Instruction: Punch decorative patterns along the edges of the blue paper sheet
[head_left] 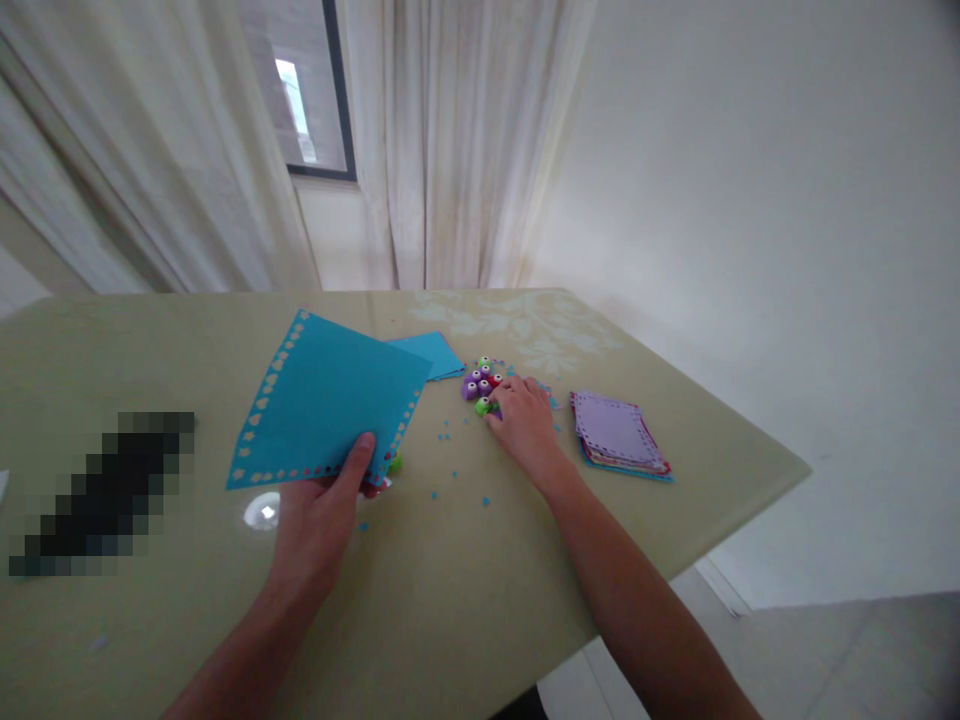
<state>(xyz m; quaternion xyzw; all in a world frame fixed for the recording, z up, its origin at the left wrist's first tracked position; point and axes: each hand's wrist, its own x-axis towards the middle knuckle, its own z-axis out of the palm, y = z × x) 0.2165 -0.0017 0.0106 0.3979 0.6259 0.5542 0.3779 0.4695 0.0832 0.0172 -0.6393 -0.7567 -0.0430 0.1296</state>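
Note:
My left hand point(322, 510) holds a blue sheet point(330, 400) by its lower edge, thumb on top. Small cut-out shapes run along the sheet's left, bottom and right edges. Under that hand, a green and red object point(394, 463) shows in part. My right hand point(525, 420) reaches down at a cluster of small purple, green and red punches point(477, 383), its fingers curled over the nearest ones. Whatever lies beneath those fingers is mostly hidden.
A stack of punched sheets, lilac on top point(619, 432), lies right of my right hand. More blue paper point(439, 354) rests behind the held sheet. Tiny blue cut-outs dot the table point(450, 600). A blurred dark object point(112, 495) is at left.

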